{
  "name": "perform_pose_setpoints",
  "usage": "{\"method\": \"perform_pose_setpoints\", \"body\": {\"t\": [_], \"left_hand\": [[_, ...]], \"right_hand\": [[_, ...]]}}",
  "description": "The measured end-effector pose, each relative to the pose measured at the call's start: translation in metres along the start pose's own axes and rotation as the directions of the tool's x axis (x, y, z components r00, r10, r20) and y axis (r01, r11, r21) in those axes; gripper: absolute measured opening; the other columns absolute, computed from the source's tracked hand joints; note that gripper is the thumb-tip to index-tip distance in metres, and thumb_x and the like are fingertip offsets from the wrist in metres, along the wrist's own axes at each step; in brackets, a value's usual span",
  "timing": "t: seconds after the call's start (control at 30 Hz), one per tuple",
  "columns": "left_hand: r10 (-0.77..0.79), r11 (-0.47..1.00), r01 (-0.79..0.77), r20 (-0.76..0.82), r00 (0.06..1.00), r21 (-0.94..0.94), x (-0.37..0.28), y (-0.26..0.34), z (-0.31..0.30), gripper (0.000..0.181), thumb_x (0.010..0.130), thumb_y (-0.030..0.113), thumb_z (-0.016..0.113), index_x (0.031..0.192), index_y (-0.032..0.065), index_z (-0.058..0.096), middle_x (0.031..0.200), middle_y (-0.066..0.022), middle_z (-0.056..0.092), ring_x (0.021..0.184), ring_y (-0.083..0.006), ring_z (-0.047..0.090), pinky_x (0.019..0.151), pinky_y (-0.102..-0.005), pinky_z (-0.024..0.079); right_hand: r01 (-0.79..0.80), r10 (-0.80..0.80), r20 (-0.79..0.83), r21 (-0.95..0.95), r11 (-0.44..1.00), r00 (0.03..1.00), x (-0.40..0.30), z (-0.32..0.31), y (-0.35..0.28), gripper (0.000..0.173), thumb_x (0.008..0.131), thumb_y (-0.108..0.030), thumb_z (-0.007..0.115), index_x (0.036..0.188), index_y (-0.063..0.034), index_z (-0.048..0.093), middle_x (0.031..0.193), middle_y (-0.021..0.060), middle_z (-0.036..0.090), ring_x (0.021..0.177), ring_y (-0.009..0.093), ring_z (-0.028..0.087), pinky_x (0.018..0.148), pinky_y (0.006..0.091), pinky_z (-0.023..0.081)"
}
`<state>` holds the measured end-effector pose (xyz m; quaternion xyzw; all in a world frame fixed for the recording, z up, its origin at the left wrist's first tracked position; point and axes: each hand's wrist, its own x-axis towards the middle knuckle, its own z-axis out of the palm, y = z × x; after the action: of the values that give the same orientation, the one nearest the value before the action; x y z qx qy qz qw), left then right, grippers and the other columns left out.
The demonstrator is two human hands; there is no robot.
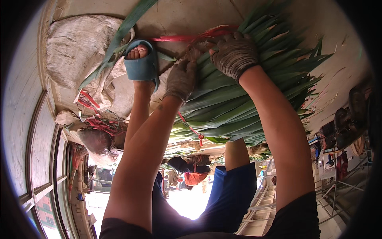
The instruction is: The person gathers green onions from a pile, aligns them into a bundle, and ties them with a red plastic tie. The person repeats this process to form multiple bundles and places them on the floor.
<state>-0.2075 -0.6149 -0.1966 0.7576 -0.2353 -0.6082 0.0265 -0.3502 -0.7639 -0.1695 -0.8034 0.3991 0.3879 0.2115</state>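
Observation:
A large bundle of long green leaves [226,101], leek-like, lies before me on the floor. My gloved left hand [182,76] rests at its left edge, by a brownish fibrous wrap; whether its fingers grip anything cannot be told. My gloved right hand [234,52] presses on the upper part of the leaves with bent fingers, beside red plastic strapping [191,38] that runs left along the floor. A thin red tie [191,128] with a knot crosses the lower leaves.
My foot in a blue slide sandal [140,65] stands left of the bundle. A pale woven sack [83,50], a loose long leaf [119,38] and a tangle of red strips [104,124] lie further left. A person in orange [195,178] is in the background, along with more leafy stalks.

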Motion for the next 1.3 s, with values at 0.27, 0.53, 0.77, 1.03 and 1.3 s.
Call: {"method": "perform_pose_setpoints", "body": {"t": [0.27,0.53,0.77,1.03,1.3], "left_hand": [[-0.363,0.828,0.202,-0.225,0.904,-0.524,0.075,0.019,0.012,0.052,0.087,0.041,0.074,0.121,0.0026,0.070,0.116,-0.0150,0.073,0.102,-0.0286,0.069,0.088,-0.0380,0.052],[0.187,0.949,-0.185,-0.018,0.982,-0.256,-0.019,0.031,0.005,0.035,0.098,0.004,0.055,0.133,0.0061,0.058,0.133,-0.0100,0.062,0.118,-0.0219,0.063,0.098,-0.0313,0.052],[0.280,0.945,-0.287,0.067,0.958,0.155,-0.035,0.080,-0.005,0.029,0.099,0.005,0.054,0.127,0.0058,0.058,0.128,-0.0090,0.062,0.114,-0.0217,0.062,0.096,-0.0318,0.052],[0.318,0.805,-0.385,0.221,0.922,0.452,-0.059,0.138,0.061,0.022,0.099,0.005,0.054,0.121,0.0054,0.058,0.122,-0.0078,0.062,0.109,-0.0215,0.061,0.093,-0.0323,0.051],[0.290,0.638,-0.448,0.343,0.893,0.627,-0.089,0.166,0.131,0.016,0.100,0.005,0.054,0.115,0.0050,0.059,0.117,-0.0067,0.061,0.103,-0.0212,0.059,0.090,-0.0327,0.051]], "right_hand": [[-0.033,0.038,-0.041,0.100,0.994,0.998,-0.033,0.005,0.002,0.041,0.098,-0.047,0.051,0.111,-0.0145,0.074,0.119,0.0056,0.069,0.120,0.025,0.057,0.107,0.0482,0.037],[-0.076,0.126,-0.141,0.316,0.946,0.982,-0.004,0.004,-0.008,0.031,0.088,-0.037,0.061,0.113,-0.0264,0.074,0.117,-0.0003,0.070,0.119,0.025,0.057,0.106,0.0481,0.037],[0.489,0.505,-0.431,0.872,0.019,0.748,-0.234,-0.033,-0.029,0.027,0.090,-0.030,0.068,0.101,-0.0059,0.066,0.103,0.0093,0.065,0.092,0.029,0.065,0.078,0.0413,0.055],[-0.043,0.125,0.789,0.188,-0.981,0.601,-0.404,0.291,-0.029,0.023,0.102,-0.033,0.062,0.111,-0.0125,0.067,0.108,0.0069,0.072,0.083,0.020,0.068,0.064,0.0334,0.053],[0.571,0.150,0.604,-0.602,-0.558,0.783,-0.282,0.416,-0.004,0.025,0.104,-0.037,0.057,0.114,-0.0150,0.065,0.089,0.0014,0.064,0.074,0.014,0.058,0.058,0.0273,0.045]]}}
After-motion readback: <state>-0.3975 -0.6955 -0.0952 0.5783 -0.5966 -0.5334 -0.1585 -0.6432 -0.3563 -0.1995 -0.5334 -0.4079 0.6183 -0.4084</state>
